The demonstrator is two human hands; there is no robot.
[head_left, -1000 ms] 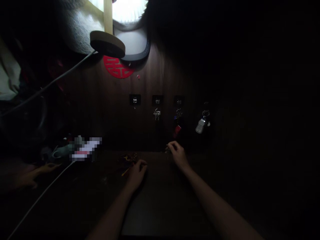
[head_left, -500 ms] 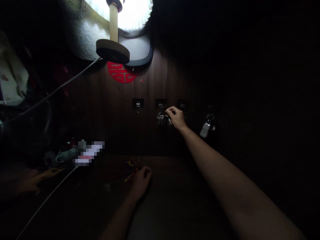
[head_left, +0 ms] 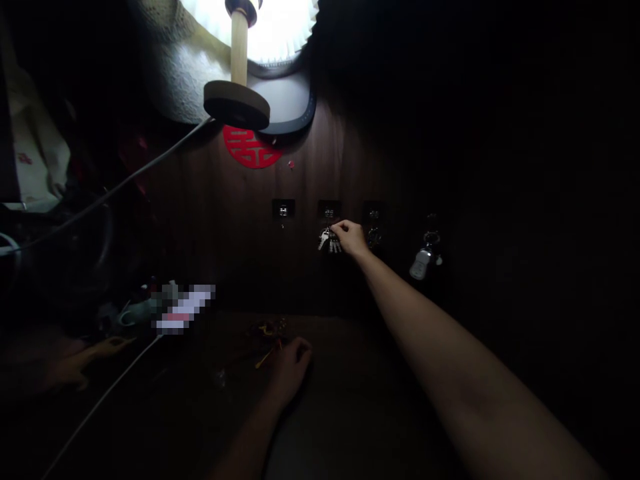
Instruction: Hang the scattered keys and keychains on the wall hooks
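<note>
My right hand (head_left: 351, 239) is raised to the dark wood panel, with thumb and forefinger pinched at the top of a bunch of keys (head_left: 329, 240). Those keys dangle just below the middle one of three small black wall hooks (head_left: 329, 209); whether their ring still touches the hook I cannot make out. Low on the dark desk rests my left hand (head_left: 294, 365), loosely curled, a gap between thumb and fingers and nothing seen in it. Beside it lies a dim tangle of red and yellow cords (head_left: 270, 330).
A lit lamp (head_left: 239, 50) with a wooden stem hangs overhead, near a red round paper-cut (head_left: 253, 148). To the right hangs a silver keychain (head_left: 424, 257). At left lie a blurred-out bright device (head_left: 185, 310), its white cable (head_left: 107, 393) and an orange-yellow object (head_left: 95, 353).
The whole view has shifted slightly, so things sit a little further right. The keys at my right hand hang closer together; my left hand stays on the desk.
</note>
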